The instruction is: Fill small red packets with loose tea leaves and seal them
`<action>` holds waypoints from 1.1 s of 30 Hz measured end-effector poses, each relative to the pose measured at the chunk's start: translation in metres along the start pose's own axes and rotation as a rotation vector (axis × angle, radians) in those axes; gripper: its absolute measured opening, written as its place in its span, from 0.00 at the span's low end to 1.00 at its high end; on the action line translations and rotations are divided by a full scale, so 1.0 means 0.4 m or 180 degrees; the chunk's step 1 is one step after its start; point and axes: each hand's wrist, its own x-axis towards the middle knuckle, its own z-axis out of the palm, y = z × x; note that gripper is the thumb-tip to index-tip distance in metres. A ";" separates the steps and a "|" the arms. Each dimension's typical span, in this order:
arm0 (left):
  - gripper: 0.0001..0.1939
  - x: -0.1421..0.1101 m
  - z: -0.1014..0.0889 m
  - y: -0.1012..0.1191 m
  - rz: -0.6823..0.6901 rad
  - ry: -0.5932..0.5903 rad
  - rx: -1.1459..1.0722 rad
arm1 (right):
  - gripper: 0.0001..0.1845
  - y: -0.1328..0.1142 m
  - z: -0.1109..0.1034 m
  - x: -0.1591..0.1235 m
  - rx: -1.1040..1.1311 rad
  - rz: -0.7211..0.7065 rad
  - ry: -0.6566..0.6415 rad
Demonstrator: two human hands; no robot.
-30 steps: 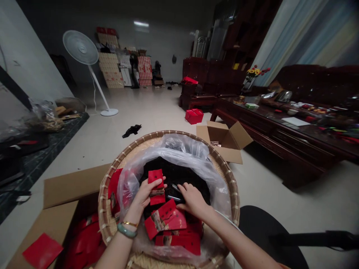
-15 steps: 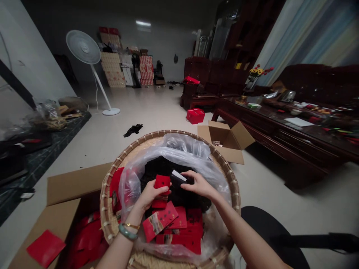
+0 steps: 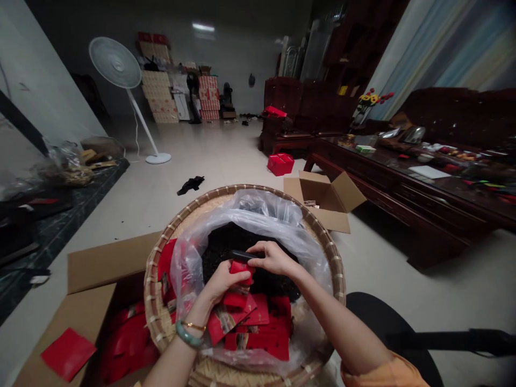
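My left hand (image 3: 221,282) grips a small red packet (image 3: 242,271) above a round woven bamboo tray (image 3: 151,290). My right hand (image 3: 274,258) pinches a slim black sachet (image 3: 243,256), whose end sits just over the packet's top edge. Below both hands lies a heap of dark loose material (image 3: 226,250), held in a clear plastic bag (image 3: 242,217) lining the tray. Several printed red packets (image 3: 258,328) are piled near my wrists, and their lower parts are partly covered by the plastic.
A cardboard box (image 3: 105,263) at lower left holds red packets, with a loose one (image 3: 68,355) on top. An open carton (image 3: 322,196) stands beyond the tray. A dark wooden table (image 3: 403,183) runs along the right, and a black seat (image 3: 382,328) is at lower right.
My hands have drawn closer together. The black sachet has moved left from over the dark heap to the top of the red packet, which my left hand still grips.
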 end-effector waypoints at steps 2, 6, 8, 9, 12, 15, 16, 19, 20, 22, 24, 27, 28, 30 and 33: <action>0.28 0.005 -0.002 0.003 0.0136 -0.0028 -0.0280 | 0.16 0.010 0.002 0.003 -0.0008 0.0012 0.0004; 0.27 0.021 -0.003 0.007 0.0433 0.0130 -0.0713 | 0.15 0.021 0.005 0.009 -0.0050 -0.0011 0.0002; 0.24 0.026 -0.002 0.007 0.0476 0.0196 -0.0721 | 0.16 0.021 0.006 0.012 -0.0128 -0.0052 -0.0008; 0.23 0.028 -0.002 0.006 0.0493 0.0220 -0.0717 | 0.16 0.021 0.006 0.013 -0.0159 -0.0072 -0.0029; 0.23 0.029 -0.003 0.005 0.0521 0.0296 -0.0707 | 0.15 0.021 0.008 0.017 -0.0221 -0.0126 -0.0106; 0.22 0.030 -0.008 0.004 0.0500 0.0343 -0.0729 | 0.16 0.022 0.013 0.023 -0.0256 -0.0138 -0.0135; 0.22 0.030 -0.010 0.003 0.0501 0.0352 -0.0733 | 0.15 0.022 0.015 0.025 -0.0260 -0.0142 -0.0141; 0.21 0.034 -0.014 0.004 0.0526 0.0421 -0.0730 | 0.15 0.022 0.020 0.031 -0.0238 -0.0134 -0.0158; 0.21 0.035 -0.015 0.005 0.0531 0.0445 -0.0731 | 0.15 0.021 0.022 0.033 -0.0227 -0.0122 -0.0155; 0.21 0.036 -0.016 0.008 0.0515 0.0472 -0.0732 | 0.15 0.020 0.025 0.037 -0.0209 -0.0099 -0.0138; 0.21 0.036 -0.017 0.010 0.0505 0.0476 -0.0728 | 0.15 0.018 0.027 0.040 -0.0205 -0.0110 -0.0129; 0.21 0.036 -0.018 0.013 0.0521 0.0478 -0.0726 | 0.14 0.016 0.029 0.043 -0.0231 -0.0128 -0.0142; 0.21 0.036 -0.018 0.013 0.0523 0.0475 -0.0734 | 0.14 0.016 0.029 0.044 -0.0234 -0.0130 -0.0145; 0.21 0.036 -0.018 0.015 0.0504 0.0470 -0.0752 | 0.13 0.016 0.031 0.044 -0.0231 -0.0140 -0.0136; 0.20 0.035 -0.018 0.017 0.0486 0.0484 -0.0762 | 0.13 0.017 0.034 0.044 -0.0227 -0.0164 -0.0103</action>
